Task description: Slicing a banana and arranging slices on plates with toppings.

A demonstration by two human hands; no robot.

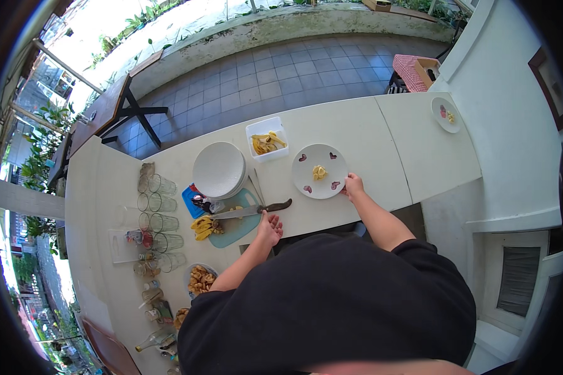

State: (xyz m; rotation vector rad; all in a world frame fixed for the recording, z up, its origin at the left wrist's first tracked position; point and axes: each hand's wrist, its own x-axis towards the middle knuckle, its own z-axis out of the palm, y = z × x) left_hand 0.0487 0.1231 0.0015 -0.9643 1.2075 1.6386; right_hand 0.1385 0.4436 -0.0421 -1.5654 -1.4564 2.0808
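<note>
My right hand [353, 186] grips the lower right rim of a white plate [309, 183], which bears heart-shaped decorations and a small pile of banana slices [319, 173]. Beside the wooden handle of a large knife [238, 213], my left hand [270, 228] is palm up with its fingers loosely curled and apart, holding nothing. The knife lies across a light blue cutting board [237, 232], its blade reaching a bunch of small bananas [205, 228]. A stack of white plates [218, 169] overlaps the board's far edge. Banana peels [267, 143] fill part of a white plastic container [260, 126].
Several glass tumblers [163, 203] and bottles [153, 338] line the left side of the white table [366, 126]. Near my left arm stands a bowl of fried snacks [201, 280]. A smaller plate [445, 115] with food sits at the far right, by the wall.
</note>
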